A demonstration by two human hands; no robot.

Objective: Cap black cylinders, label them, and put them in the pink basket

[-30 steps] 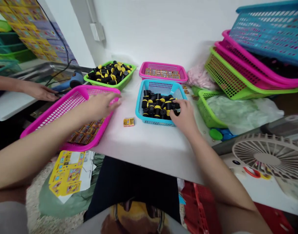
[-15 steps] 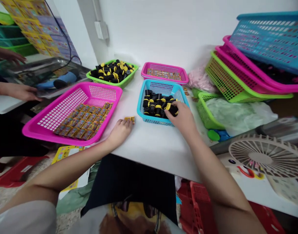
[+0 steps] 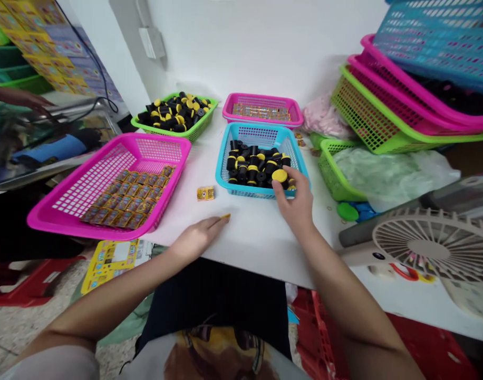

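My left hand (image 3: 196, 238) hovers low over the near part of the table, its fingers pressed together on a thin yellow packet (image 3: 225, 216) seen almost edge-on. Another small printed packet (image 3: 205, 193) lies flat on the white table beyond that hand. At the near right corner of the blue basket (image 3: 221, 182), my right hand (image 3: 299, 198) has thumb and fingers around a black cylinder with a yellow cap (image 3: 280, 175). Several similar black and yellow cylinders (image 3: 252, 166) fill that basket. To the left, a pink basket (image 3: 47, 214) contains rows of printed packets (image 3: 128, 198).
A green basket (image 3: 200, 129) of black and yellow cylinders and a pink basket (image 3: 265, 97) with clear-looking packets stand at the back. Stacked baskets (image 3: 368, 119), a plastic bag (image 3: 384, 174) and a fan (image 3: 427, 248) crowd the right. Another person's hand (image 3: 38, 103) shows far left.
My left hand has drawn back toward the near edge with a thin yellow packet, leaving one packet on the table. My right hand has tilted the cylinder so its yellow cap faces up.
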